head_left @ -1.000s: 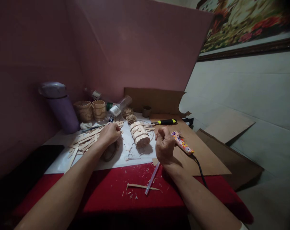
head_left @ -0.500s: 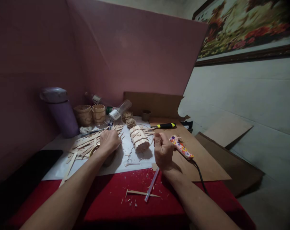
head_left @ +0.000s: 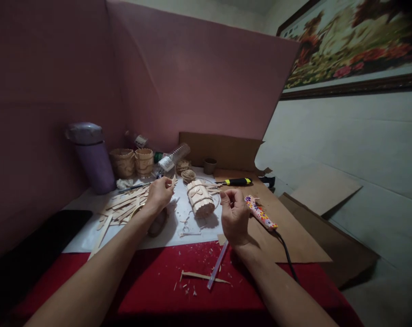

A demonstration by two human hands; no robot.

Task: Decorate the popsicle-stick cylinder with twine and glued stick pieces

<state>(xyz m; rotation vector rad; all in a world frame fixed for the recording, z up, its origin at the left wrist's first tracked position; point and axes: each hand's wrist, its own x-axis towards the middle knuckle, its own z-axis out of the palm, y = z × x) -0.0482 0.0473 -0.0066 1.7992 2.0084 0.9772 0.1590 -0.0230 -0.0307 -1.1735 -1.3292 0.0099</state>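
Observation:
My left hand [head_left: 160,195] pinches a small pale wooden stick piece [head_left: 173,180], its tip pointing up past the fingers. Below that wrist stands a round brown roll [head_left: 158,225], partly covered by my forearm. My right hand [head_left: 235,215] is closed with the thumb against curled fingers; what it holds, if anything, is hidden. Between the hands, a little barrel-shaped cup of wooden sticks [head_left: 199,199], bound with twine, lies on its side. Flat wooden sticks [head_left: 127,204] are heaped left of my left hand. A flower-patterned glue gun [head_left: 261,213] rests right of my right hand.
A purple flask [head_left: 95,163], two stick-covered cups [head_left: 144,162], a clear bottle [head_left: 173,156] and twine balls [head_left: 188,175] stand or lie behind. A yellow-black cutter [head_left: 238,181] lies on cardboard [head_left: 294,240]. A glue stick [head_left: 217,265] and scraps lie on red cloth [head_left: 151,281].
My left hand has risen slightly from the stick heap, and a wooden stick piece now shows in its fingers. My right hand stays closed in nearly the same place. The view has shifted slightly.

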